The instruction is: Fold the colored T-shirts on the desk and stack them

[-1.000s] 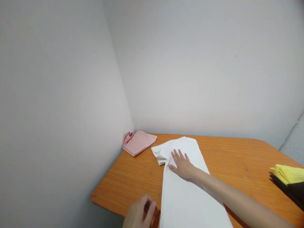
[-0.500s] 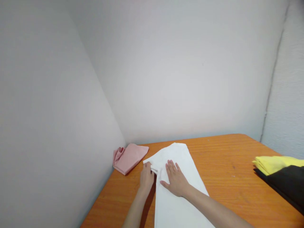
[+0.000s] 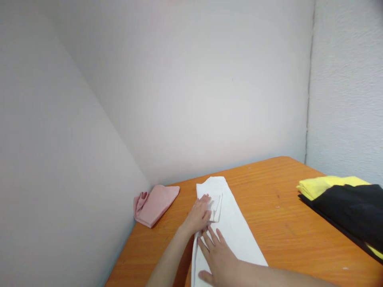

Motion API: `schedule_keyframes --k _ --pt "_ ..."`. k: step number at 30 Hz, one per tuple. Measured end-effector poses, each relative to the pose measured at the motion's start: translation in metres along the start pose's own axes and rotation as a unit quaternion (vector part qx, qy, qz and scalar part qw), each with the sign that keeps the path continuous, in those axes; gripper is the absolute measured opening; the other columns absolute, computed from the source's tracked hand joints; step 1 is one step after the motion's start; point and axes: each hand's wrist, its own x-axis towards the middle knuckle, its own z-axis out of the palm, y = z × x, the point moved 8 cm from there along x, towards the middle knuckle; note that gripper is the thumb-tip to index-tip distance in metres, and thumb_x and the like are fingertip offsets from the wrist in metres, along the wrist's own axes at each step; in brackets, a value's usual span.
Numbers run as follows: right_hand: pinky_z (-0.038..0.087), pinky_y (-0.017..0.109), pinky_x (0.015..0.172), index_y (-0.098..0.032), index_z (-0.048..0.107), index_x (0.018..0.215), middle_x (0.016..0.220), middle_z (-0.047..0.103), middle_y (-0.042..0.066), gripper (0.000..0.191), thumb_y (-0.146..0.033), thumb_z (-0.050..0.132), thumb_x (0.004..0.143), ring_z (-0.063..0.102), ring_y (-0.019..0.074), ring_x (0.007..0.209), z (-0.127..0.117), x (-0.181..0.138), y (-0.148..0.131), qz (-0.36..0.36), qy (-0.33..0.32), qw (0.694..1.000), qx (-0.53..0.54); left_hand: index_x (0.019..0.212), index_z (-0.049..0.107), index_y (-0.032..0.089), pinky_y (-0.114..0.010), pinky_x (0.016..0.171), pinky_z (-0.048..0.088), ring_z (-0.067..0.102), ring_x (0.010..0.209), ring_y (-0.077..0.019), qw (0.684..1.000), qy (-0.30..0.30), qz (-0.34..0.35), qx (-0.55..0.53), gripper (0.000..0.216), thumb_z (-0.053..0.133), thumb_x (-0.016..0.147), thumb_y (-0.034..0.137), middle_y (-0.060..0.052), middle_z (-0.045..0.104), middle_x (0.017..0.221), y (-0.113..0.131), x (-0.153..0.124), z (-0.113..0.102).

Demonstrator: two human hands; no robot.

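So, starting at the far left, we've got a plain pale wall (image 3: 60, 159) running right down to the edge of the orange wooden table (image 3: 278, 223), and tucked into that corner is a folded pink cloth (image 3: 155, 204), one end a bit bunched up, lying flat on the wood and well apart from our hands. Next over is our left hand (image 3: 200, 215), reaching in from the bottom and resting on the left edge of the white shirt (image 3: 236, 235). Its fingers are held close together and laid on a small sleeve flap (image 3: 217, 207) that's doubled inward on top of the shirt. Honestly we can't tell whether the thumb is pinching that flap from below or the hand is just lying on it. The shirt itself is folded into a long narrow strip, running from near the back wall toward us down the middle of the table, flat on the wood. Just beside the left hand, a bit nearer to us, our right hand (image 3: 220, 259) lies palm down on the shirt with the fingers spread, pressing the fabric flat, fingertips almost touching the left hand's wrist. To the right of the shirt there's a bare stretch of table, then at the far right a folded yellow cloth (image 3: 323, 185) with a black cloth (image 3: 353, 211) lying partly on top of it, both near the rough-textured right-hand wall.
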Motion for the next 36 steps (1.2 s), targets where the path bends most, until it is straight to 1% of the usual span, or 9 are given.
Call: schedule_keyframes --k 5,10,14,17,20,22,25,30,36 --pt "0.007 0.064 0.114 -0.01 0.032 0.151 0.154 0.015 0.022 0.075 -0.057 0.041 0.094 0.001 0.0418 0.142 -0.004 -0.017 -0.007 -0.048 0.015 0.998 0.03 0.152 0.024 0.018 -0.049 0.12 0.015 0.009 0.148 -0.0229 0.998 -0.046 -0.037 0.011 0.062 0.025 0.099 0.049 -0.009 0.016 0.16 -0.014 0.002 0.023" --pt "0.006 0.062 0.115 -0.008 0.03 0.151 0.155 0.013 0.021 0.072 -0.054 0.04 0.096 0.002 0.0398 0.143 -0.017 -0.025 -0.014 -0.042 0.024 0.999 0.02 0.153 0.022 0.018 -0.048 0.12 0.012 0.008 0.148 -0.0226 0.997 -0.061 -0.046 0.021 0.066 0.038 0.094 0.044 -0.008 0.015 0.16 -0.011 0.007 0.023" --pt "0.012 0.057 0.118 -0.015 0.021 0.154 0.156 0.005 0.016 0.072 -0.052 0.043 0.097 0.004 0.034 0.144 -0.033 -0.067 -0.03 -0.099 -0.02 0.994 0.049 0.152 0.022 0.017 -0.047 0.121 0.002 0.004 0.149 -0.0208 0.998 -0.033 -0.037 0.026 0.063 0.039 0.095 0.037 -0.007 0.015 0.16 0.003 -0.005 0.01" --pt "0.021 0.051 0.117 -0.023 0.019 0.155 0.156 0.008 0.01 0.071 -0.049 0.049 0.096 0.011 0.0306 0.144 -0.05 -0.124 -0.022 -0.154 -0.042 0.986 0.035 0.153 0.022 0.021 -0.046 0.121 0.004 0.005 0.149 -0.0196 0.999 0.013 -0.011 0.03 0.058 0.037 0.099 0.034 -0.006 0.015 0.16 0.025 -0.049 -0.015" --pt "0.035 0.044 0.112 -0.027 0.017 0.155 0.155 0.018 0.006 0.066 -0.026 0.047 0.096 0.02 0.0262 0.143 -0.06 -0.181 0.007 -0.195 0.014 0.98 -0.043 0.152 0.023 0.027 -0.046 0.12 0.018 0.018 0.147 -0.0212 0.998 0.03 0.049 0.04 0.058 0.042 0.098 0.032 -0.005 0.025 0.158 0.058 -0.12 -0.038" --pt "0.04 0.04 0.109 -0.025 0.02 0.155 0.154 0.025 0.006 0.07 -0.017 0.047 0.091 0.024 0.0246 0.142 -0.059 -0.21 0.03 -0.205 0.081 0.97 -0.104 0.153 0.021 0.031 -0.045 0.119 0.022 0.023 0.146 -0.0232 0.994 -0.014 0.088 0.057 0.067 0.052 0.094 0.035 -0.004 0.026 0.158 0.078 -0.169 -0.035" --pt "0.04 0.037 0.107 -0.022 0.03 0.152 0.153 0.03 0.006 0.074 -0.015 0.052 0.082 0.027 0.0246 0.141 -0.049 -0.236 0.055 -0.195 0.149 0.954 -0.174 0.153 0.02 0.031 -0.042 0.118 0.026 0.024 0.145 -0.026 0.982 -0.066 0.144 0.104 0.083 0.064 0.084 0.033 -0.004 0.021 0.159 0.1 -0.225 -0.009" --pt "0.041 0.034 0.105 -0.028 0.039 0.147 0.15 0.038 0.003 0.067 -0.007 0.045 0.084 0.04 0.0197 0.134 -0.037 -0.238 0.06 -0.149 0.161 0.955 -0.199 0.15 0.024 0.035 -0.044 0.116 0.03 0.031 0.143 -0.0258 0.968 0.007 0.133 0.211 0.09 0.059 0.077 -0.003 -0.007 0.025 0.158 0.098 -0.249 0.041" --pt "0.038 0.037 0.107 -0.031 0.053 0.135 0.136 0.055 0.002 0.056 -0.003 0.04 0.088 0.053 0.0177 0.121 -0.055 -0.236 0.045 -0.144 0.162 0.968 -0.123 0.142 0.039 0.033 -0.043 0.113 0.034 0.045 0.134 -0.021 0.981 0.054 0.1 0.16 0.055 0.049 0.094 0.009 -0.008 0.047 0.146 0.098 -0.251 0.051"
